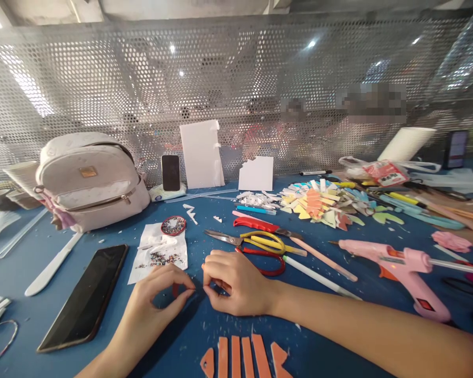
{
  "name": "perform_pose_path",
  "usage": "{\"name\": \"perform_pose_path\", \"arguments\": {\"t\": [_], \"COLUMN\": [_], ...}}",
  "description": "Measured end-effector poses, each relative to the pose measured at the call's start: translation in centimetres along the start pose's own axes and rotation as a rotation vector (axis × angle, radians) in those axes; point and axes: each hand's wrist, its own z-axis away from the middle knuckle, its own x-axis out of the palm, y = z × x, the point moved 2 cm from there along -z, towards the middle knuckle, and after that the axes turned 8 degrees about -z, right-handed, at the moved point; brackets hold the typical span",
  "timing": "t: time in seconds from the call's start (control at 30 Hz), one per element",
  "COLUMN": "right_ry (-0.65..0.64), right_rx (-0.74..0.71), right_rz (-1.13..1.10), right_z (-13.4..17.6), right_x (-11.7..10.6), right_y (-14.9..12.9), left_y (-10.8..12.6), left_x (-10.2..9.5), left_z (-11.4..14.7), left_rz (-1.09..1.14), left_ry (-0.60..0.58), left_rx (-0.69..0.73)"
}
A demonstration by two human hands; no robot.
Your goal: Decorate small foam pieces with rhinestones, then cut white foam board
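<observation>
My left hand [160,294] is pinched at thumb and forefinger, just left of my right hand [234,283], whose fingers are curled and pinched too. Whatever sits between either set of fingertips is too small to make out. A small reddish piece [175,290] shows through the loop of my left fingers. Nearest me lie several flat orange strips [236,357] in a row, between a rounded piece with a hole [207,362] and a notched piece [279,359]. Behind my left hand is a white paper [157,244] with dark specks and a small red-rimmed round dish [173,225].
Scissors [228,238] and a red-handled knife [256,224] lie beyond my right hand. A pink glue gun [398,262] rests at right. Coloured paper scraps [315,202] are heaped behind. At left are a phone [84,296], a white plastic knife [53,265] and a backpack [90,178].
</observation>
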Motion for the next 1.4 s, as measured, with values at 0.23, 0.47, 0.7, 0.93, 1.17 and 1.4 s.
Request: {"name": "perform_pose_path", "arguments": {"t": [0.23,0.47,0.7,0.93,1.17,1.4], "right_ry": [-0.047,-0.095,-0.142,-0.175,-0.127,-0.087], "right_rx": [-0.039,-0.058,-0.074,-0.078,-0.120,-0.053], "right_rz": [0.027,0.006,0.015,0.031,0.036,-0.020], "right_z": [0.0,0.1,0.1,0.0,0.1,0.0], "right_x": [0.1,0.1,0.1,0.2,0.2,0.2], "right_y": [-0.1,-0.1,-0.1,-0.2,-0.1,0.4], "left_y": [-0.1,-0.1,0.6,0.5,0.8,2.0], "left_x": [0.1,0.0,0.0,0.5,0.8,0.4], "left_z": [0.1,0.2,0.0,0.5,1.0,1.1], "left_rz": [-0.026,-0.043,-0.014,-0.019,0.013,0.058], "left_ry": [-0.018,-0.020,0.046,0.025,0.009,-0.022], "left_rx": [0.033,0.096,0.123,0.143,0.199,0.370]}}
